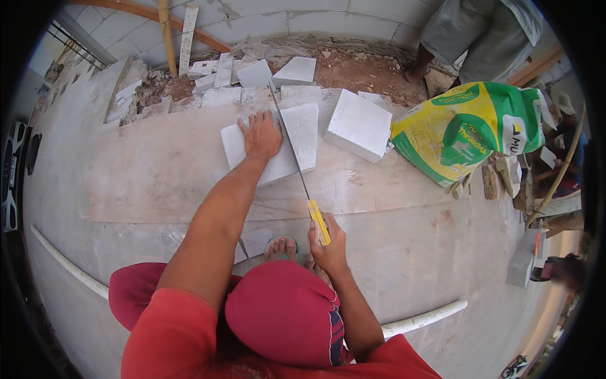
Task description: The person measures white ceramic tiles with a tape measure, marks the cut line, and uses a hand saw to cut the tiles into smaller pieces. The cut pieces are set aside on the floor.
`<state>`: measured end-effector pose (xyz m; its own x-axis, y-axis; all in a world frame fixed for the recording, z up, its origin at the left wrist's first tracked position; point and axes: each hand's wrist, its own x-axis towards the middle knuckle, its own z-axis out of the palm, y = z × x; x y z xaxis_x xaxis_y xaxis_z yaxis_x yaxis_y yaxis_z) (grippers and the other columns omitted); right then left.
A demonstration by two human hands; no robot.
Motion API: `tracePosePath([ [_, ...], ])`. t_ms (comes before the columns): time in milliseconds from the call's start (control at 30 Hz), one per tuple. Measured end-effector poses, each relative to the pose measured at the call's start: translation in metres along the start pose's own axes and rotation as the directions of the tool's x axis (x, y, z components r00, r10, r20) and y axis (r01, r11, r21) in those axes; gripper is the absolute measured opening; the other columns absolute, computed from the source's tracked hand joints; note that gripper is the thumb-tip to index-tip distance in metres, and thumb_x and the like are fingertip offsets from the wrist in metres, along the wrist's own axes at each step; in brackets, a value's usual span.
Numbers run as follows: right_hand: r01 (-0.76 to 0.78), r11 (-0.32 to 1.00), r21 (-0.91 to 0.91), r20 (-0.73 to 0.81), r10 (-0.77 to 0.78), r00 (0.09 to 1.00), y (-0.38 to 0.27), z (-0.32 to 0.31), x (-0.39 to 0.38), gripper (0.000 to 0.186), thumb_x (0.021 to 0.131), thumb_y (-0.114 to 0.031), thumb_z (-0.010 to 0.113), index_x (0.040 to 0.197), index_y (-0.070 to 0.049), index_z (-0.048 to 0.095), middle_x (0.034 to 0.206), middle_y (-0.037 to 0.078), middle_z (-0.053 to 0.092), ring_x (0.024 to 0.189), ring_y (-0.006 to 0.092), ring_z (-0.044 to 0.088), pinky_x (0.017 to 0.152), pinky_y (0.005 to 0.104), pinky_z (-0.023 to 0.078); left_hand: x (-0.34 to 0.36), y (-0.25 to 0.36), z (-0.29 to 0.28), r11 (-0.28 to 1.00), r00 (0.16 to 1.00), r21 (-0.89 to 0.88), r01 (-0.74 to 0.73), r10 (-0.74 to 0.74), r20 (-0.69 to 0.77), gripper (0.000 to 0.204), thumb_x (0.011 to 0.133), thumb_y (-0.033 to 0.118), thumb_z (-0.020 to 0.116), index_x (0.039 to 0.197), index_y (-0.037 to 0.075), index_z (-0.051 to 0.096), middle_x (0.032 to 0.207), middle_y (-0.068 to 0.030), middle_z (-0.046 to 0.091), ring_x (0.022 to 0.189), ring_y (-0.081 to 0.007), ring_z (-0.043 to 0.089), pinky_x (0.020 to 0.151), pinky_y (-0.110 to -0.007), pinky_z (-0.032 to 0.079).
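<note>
Evidently, the white block (279,162) lay just above the centre of the frame, flat on a brown board (158,170), with a saw (295,153) crossing it from its upper edge to its lower. Our right hand (328,243), below centre, had its grip wrapped around the yellow handle (319,222); our left hand (261,134) pressed the block's upper face, fingers extended, near the saw. How deep the cut ran we could not tell. To saw cleanly, we judged, we needed long, even strokes, the right wrist in line, steady pressure, and left fingertips farther from the teeth
</note>
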<state>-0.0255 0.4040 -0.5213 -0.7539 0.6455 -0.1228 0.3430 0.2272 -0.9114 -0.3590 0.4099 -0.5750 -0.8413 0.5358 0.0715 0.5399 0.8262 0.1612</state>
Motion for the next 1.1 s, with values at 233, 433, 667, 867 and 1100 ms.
tracePosePath([
  [233, 0.071, 0.992, 0.101, -0.040, -0.068, 0.997, 0.000, -0.050, -0.059, 0.024, 0.100, -0.015, 0.069, 0.119, 0.000, 0.068, 0.083, 0.024, 0.070, 0.076, 0.0378, 0.074, 0.071, 0.0402, 0.058, 0.000, -0.006, 0.002, 1.000, 0.999, 0.010, -0.009, 0.009, -0.031, 0.045, 0.109, 0.035, 0.050, 0.143, 0.008, 0.060, 0.141, -0.0133, 0.061, 0.139, -0.0346, 0.051, 0.126, -0.069, 0.020],
  [433, 0.072, 0.995, 0.071, 0.026, -0.074, 0.997, 0.001, -0.008, 0.047, 0.022, 0.099, -0.014, 0.069, 0.115, 0.001, 0.067, 0.084, 0.024, 0.068, 0.076, 0.0383, 0.073, 0.069, 0.0427, 0.056, 0.006, -0.009, 0.005, 1.000, 1.000, -0.024, -0.015, 0.015, 0.004, 0.047, 0.109, 0.036, 0.050, 0.144, 0.007, 0.061, 0.144, -0.0131, 0.061, 0.142, -0.0353, 0.050, 0.126, -0.070, 0.020],
  [667, 0.010, 0.997, 0.080, -0.006, -0.009, 1.000, 0.014, -0.059, -0.062, 0.020, 0.100, -0.016, 0.069, 0.112, 0.000, 0.067, 0.083, 0.023, 0.069, 0.073, 0.0335, 0.073, 0.068, 0.0411, 0.056, 0.006, -0.008, 0.001, 1.000, 1.000, -0.005, 0.004, -0.004, 0.015, 0.046, 0.108, 0.035, 0.052, 0.143, 0.007, 0.061, 0.141, -0.0133, 0.062, 0.141, -0.0357, 0.050, 0.125, -0.071, 0.020],
  [867, 0.066, 0.996, 0.055, 0.016, -0.067, 0.998, 0.008, -0.018, 0.045, 0.016, 0.101, -0.014, 0.068, 0.102, 0.000, 0.063, 0.080, 0.026, 0.066, 0.070, 0.0431, 0.066, 0.065, 0.0435, 0.053, 0.007, -0.003, 0.009, 0.998, 0.994, -0.031, -0.062, 0.059, -0.088, 0.040, 0.109, 0.034, 0.053, 0.137, 0.006, 0.064, 0.138, -0.0144, 0.063, 0.136, -0.0359, 0.053, 0.123, -0.069, 0.023],
  [1100, -0.021, 0.997, 0.068, 0.013, 0.020, 1.000, 0.003, -0.053, -0.047, 0.018, 0.101, -0.015, 0.069, 0.110, 0.000, 0.067, 0.083, 0.025, 0.068, 0.073, 0.0384, 0.072, 0.068, 0.0422, 0.056, 0.007, -0.008, 0.004, 0.999, 0.998, -0.024, -0.045, 0.044, -0.034, 0.041, 0.108, 0.034, 0.054, 0.137, 0.006, 0.063, 0.137, -0.0140, 0.063, 0.136, -0.0365, 0.052, 0.123, -0.070, 0.023],
])
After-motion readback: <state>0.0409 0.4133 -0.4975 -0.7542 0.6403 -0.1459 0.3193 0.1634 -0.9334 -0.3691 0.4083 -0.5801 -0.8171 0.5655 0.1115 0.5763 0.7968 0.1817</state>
